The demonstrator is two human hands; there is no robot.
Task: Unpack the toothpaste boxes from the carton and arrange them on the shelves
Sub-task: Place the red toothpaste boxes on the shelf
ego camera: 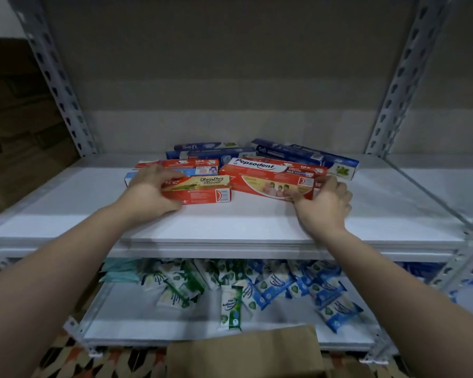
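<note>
Both hands grip red toothpaste boxes, left hand (150, 190) on one box (200, 190), right hand (324, 204) on another (271, 184), atop a white shelf (230, 222) on grey steel racking (402, 77).

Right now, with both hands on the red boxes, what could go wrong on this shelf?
1. The Pepsodent boxes are stacked loosely and askew; as the right hand grips the lower one, the top box could slide off.
2. The dark blue Safi boxes behind lie tilted on each other, so pushing the red boxes back may knock them further askew.
3. The left hand holds the front red box by one end only; it could swing.
</note>
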